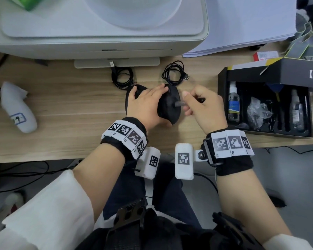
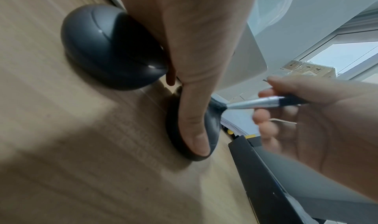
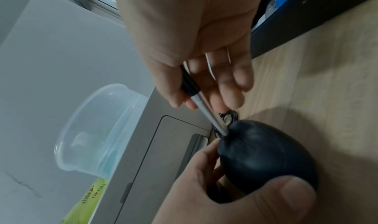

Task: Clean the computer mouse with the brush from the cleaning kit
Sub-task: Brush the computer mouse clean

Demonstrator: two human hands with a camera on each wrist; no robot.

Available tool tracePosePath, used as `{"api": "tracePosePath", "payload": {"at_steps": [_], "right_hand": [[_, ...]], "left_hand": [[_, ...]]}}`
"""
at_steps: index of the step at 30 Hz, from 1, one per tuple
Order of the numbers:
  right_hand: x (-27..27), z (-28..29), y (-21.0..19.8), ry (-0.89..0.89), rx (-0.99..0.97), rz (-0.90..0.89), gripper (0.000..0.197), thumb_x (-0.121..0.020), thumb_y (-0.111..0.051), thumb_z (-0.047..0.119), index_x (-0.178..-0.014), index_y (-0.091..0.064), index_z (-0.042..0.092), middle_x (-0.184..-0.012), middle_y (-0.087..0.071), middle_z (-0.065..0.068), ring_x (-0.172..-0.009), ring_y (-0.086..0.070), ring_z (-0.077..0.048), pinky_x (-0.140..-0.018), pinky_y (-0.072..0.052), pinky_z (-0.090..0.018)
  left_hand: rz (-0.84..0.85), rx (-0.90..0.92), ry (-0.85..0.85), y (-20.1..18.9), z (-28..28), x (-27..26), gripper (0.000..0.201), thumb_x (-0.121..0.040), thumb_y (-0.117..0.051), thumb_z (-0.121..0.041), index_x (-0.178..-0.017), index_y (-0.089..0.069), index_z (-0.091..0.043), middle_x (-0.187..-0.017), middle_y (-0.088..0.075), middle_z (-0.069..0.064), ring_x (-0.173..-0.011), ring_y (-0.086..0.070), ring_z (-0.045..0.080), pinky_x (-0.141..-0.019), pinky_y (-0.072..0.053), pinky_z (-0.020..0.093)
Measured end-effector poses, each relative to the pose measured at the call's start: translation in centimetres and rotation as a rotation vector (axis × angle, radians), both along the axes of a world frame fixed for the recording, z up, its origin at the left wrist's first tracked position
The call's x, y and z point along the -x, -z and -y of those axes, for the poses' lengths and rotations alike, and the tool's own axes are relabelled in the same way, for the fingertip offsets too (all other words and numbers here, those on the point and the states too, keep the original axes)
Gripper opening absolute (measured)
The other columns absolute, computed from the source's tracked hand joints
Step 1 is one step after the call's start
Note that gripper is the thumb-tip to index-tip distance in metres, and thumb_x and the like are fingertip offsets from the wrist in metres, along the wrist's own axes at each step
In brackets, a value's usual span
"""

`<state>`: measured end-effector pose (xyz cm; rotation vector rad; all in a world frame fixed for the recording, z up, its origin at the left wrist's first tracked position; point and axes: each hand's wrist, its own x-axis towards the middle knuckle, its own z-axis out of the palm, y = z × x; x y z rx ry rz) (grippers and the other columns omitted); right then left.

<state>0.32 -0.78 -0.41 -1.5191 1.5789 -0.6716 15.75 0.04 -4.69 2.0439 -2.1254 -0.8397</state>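
Note:
A black computer mouse (image 1: 170, 109) stands tilted on its edge on the wooden desk. My left hand (image 1: 148, 105) grips it, fingers over the top and thumb at the lower end. In the left wrist view the thumb (image 2: 194, 117) lies along the mouse (image 2: 213, 124). My right hand (image 1: 202, 109) pinches a small brush (image 1: 179, 105) with a silver ferrule and black handle. Its dark bristles touch the mouse's curved face, seen in the left wrist view on the brush (image 2: 255, 103) and in the right wrist view on the brush (image 3: 204, 111) against the mouse (image 3: 266, 159).
A second dark mouse (image 2: 108, 49) lies just left of the held one. Two coiled black USB cables (image 1: 173, 73) lie behind. The open black cleaning kit box (image 1: 264, 105) with spray bottles stands to the right. A white printer (image 1: 98, 33) fills the back.

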Motion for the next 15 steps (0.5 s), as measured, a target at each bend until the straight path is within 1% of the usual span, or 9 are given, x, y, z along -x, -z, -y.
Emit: {"api": "tracePosePath", "payload": {"at_steps": [2, 3, 5, 6, 9, 10, 11, 13, 15], "right_hand": [[-0.01, 0.12, 0.03, -0.002, -0.035, -0.008, 0.030, -0.086, -0.057, 0.029, -0.062, -0.055, 0.011, -0.054, -0.063, -0.003, -0.049, -0.061, -0.018, -0.066, -0.056, -0.039], [-0.03, 0.11, 0.07, -0.007, -0.024, 0.000, 0.030, -0.086, -0.057, 0.030, -0.062, -0.055, 0.012, -0.055, -0.064, -0.002, -0.051, -0.064, -0.016, -0.067, -0.056, -0.036], [-0.07, 0.05, 0.10, -0.028, 0.031, 0.002, 0.025, -0.088, -0.057, 0.029, -0.066, -0.056, 0.016, -0.060, -0.065, 0.006, -0.056, -0.065, -0.006, -0.065, -0.053, -0.022], [-0.09, 0.05, 0.15, -0.035, 0.041, 0.001, 0.024, -0.088, -0.057, 0.028, -0.067, -0.057, 0.017, -0.061, -0.063, 0.009, -0.055, -0.063, -0.003, -0.064, -0.050, -0.018], [-0.39, 0.01, 0.27, -0.044, -0.047, 0.020, 0.027, -0.087, -0.056, 0.025, -0.064, -0.059, 0.012, -0.055, -0.061, 0.002, -0.047, -0.059, -0.007, -0.060, -0.051, -0.026], [-0.49, 0.00, 0.36, -0.044, -0.052, 0.034, 0.027, -0.088, -0.056, 0.025, -0.063, -0.059, 0.013, -0.055, -0.062, 0.002, -0.047, -0.060, -0.010, -0.059, -0.051, -0.027], [-0.58, -0.07, 0.40, -0.039, -0.032, 0.051, 0.027, -0.088, -0.056, 0.025, -0.063, -0.059, 0.019, -0.058, -0.063, 0.001, -0.051, -0.062, -0.012, -0.061, -0.052, -0.028], [-0.69, -0.15, 0.55, -0.046, 0.023, 0.066, 0.024, -0.090, -0.054, 0.026, -0.066, -0.058, 0.029, -0.066, -0.066, 0.001, -0.060, -0.065, -0.015, -0.068, -0.052, -0.029], [-0.69, -0.07, 0.62, -0.058, -0.015, 0.083, 0.025, -0.090, -0.054, 0.027, -0.065, -0.058, 0.028, -0.065, -0.066, 0.001, -0.060, -0.065, -0.018, -0.068, -0.052, -0.032]], "left_hand": [[-0.002, -0.002, -0.001, 0.02, 0.01, 0.00, 0.102, -0.054, -0.077, -0.055, -0.141, -0.027, -0.032, -0.153, -0.025, -0.015, -0.139, -0.026, 0.009, -0.115, 0.003, 0.047], [0.000, -0.003, 0.000, 0.01, 0.02, 0.00, 0.103, -0.054, -0.077, -0.055, -0.141, -0.027, -0.032, -0.153, -0.025, -0.015, -0.139, -0.026, 0.009, -0.115, 0.003, 0.047], [0.002, -0.003, 0.004, 0.04, 0.02, 0.01, 0.104, -0.054, -0.077, -0.056, -0.141, -0.026, -0.032, -0.153, -0.025, -0.016, -0.139, -0.026, 0.009, -0.115, 0.003, 0.048], [0.003, -0.001, 0.004, 0.05, 0.02, 0.02, 0.104, -0.054, -0.077, -0.056, -0.141, -0.026, -0.032, -0.153, -0.025, -0.016, -0.139, -0.026, 0.009, -0.115, 0.003, 0.047], [0.002, 0.002, 0.000, 0.05, 0.01, -0.04, 0.103, -0.054, -0.077, -0.056, -0.141, -0.027, -0.032, -0.153, -0.025, -0.015, -0.139, -0.026, 0.009, -0.115, 0.002, 0.047], [0.004, 0.003, 0.002, 0.03, 0.03, -0.05, 0.104, -0.054, -0.077, -0.056, -0.141, -0.027, -0.032, -0.153, -0.025, -0.015, -0.139, -0.026, 0.009, -0.115, 0.002, 0.047], [0.006, 0.001, 0.004, 0.01, 0.04, -0.02, 0.104, -0.054, -0.077, -0.056, -0.142, -0.026, -0.032, -0.153, -0.024, -0.015, -0.139, -0.026, 0.009, -0.115, 0.002, 0.047], [0.010, -0.002, 0.008, -0.03, 0.06, -0.01, 0.104, -0.054, -0.076, -0.056, -0.142, -0.025, -0.032, -0.154, -0.024, -0.015, -0.140, -0.025, 0.010, -0.115, 0.003, 0.047], [0.007, -0.003, 0.007, -0.02, 0.02, -0.03, 0.105, -0.054, -0.077, -0.056, -0.142, -0.025, -0.032, -0.153, -0.024, -0.015, -0.140, -0.025, 0.010, -0.115, 0.003, 0.047]]}}
